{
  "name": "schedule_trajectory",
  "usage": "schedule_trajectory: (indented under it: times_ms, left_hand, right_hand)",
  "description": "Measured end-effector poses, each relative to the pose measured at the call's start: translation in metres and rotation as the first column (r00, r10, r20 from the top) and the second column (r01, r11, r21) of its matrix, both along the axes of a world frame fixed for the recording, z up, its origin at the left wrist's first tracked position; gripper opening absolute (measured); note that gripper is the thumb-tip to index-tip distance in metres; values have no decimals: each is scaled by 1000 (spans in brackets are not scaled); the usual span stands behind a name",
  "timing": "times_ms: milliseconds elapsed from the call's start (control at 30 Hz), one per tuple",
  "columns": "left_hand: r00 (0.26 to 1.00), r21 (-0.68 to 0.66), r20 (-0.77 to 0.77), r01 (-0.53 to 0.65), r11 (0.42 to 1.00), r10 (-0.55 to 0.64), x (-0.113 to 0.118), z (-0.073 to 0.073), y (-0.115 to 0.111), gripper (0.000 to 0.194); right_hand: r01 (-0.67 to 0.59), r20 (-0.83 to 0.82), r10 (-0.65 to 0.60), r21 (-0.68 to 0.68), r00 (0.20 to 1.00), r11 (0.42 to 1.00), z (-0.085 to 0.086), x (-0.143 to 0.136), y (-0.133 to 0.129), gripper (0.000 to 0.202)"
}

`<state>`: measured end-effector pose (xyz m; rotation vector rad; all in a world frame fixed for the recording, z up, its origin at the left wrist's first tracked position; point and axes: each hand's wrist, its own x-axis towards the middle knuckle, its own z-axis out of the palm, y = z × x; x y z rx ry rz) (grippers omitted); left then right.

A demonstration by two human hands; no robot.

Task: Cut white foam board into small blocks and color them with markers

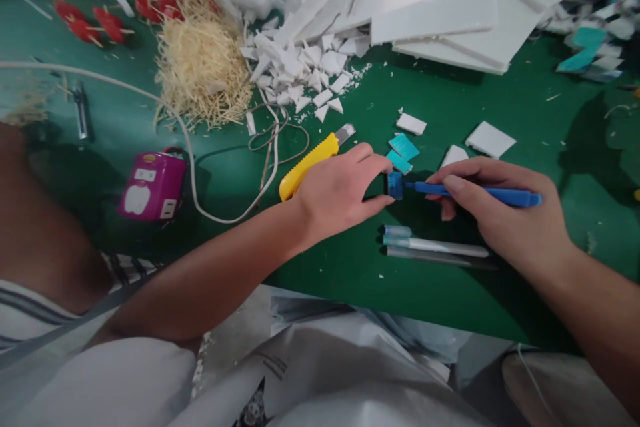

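Between thumb and fingers, my left hand point(343, 190) pinches a small foam piece point(395, 185) coloured blue. My right hand point(505, 213) is closed around a blue marker point(480, 193), its tip pointing left at the piece and touching or very near it. Just above the foam piece lie turquoise-coloured foam pieces point(404, 146). Under the marker, a grey-white marker point(445, 247), a dark grey marker point(435, 255) and a loose blue cap point(397, 231) rest on the green table point(320, 293). Beside my left hand is a yellow utility knife point(315, 163) with its blade out.
White foam scraps point(310, 70) and foam sheets point(450, 13) lie at the back. Left of them is a heap of thin wooden sticks point(203, 67). A white cable point(195, 180) curves past a magenta power adapter point(154, 185). Another person's arm point(45, 213) is at the left.
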<state>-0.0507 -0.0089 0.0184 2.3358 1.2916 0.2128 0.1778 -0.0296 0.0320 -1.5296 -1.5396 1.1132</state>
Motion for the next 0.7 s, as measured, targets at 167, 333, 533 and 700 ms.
schedule_trajectory:
  times_ms: [167,333,533,700]
  left_hand:
    - [1000,3,-5,-2,1000,2,-1,0,1,32]
    - [1000,22,11,5,1000,-5,-2,-3,1,32]
    - [1000,15,5,3,1000,-3,0,-2,0,32]
    - [1000,5,-9,-14,1000,14,2,1,0,32]
  right_hand:
    - [0,-4,0,4,1000,1000,1,0,-1,21]
    - [-22,15,22,-11,1000,1000,2,2,-1,26]
    - [-20,43,18,33,999,999,-3,2,-1,17]
    - [-64,54,64,-1,996,998,-3,3,-1,20]
